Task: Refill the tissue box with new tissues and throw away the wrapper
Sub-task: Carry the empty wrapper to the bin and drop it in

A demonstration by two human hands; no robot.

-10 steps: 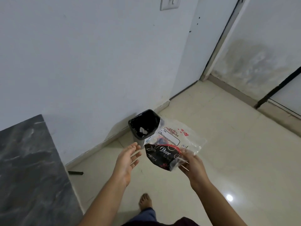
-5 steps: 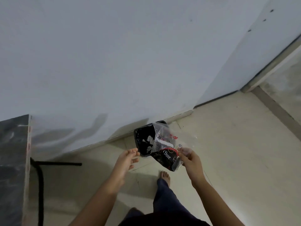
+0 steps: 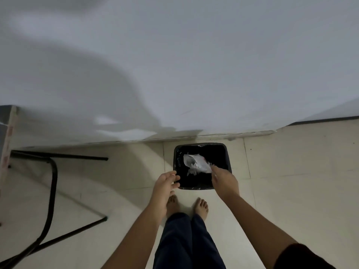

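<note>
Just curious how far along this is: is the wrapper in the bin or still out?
In. The wrapper sits inside the black bin's rim, with the right hand at its edge; grip unclear.

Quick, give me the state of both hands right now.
Left hand: open, empty, at the near left rim of the black square bin.
Right hand: over the bin, fingertips on the crumpled clear plastic wrapper; grip unclear.

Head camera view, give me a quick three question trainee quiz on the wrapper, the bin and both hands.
1. True or false: the wrapper is over the open bin.
2. Which hand is at the wrapper: A left, B right?
3. Fill in: the bin stands on the floor close to the ____.

Key: 1 true. 2 B; the right hand is at the wrapper's edge, the left hand is open and empty. 3 wall.
</note>
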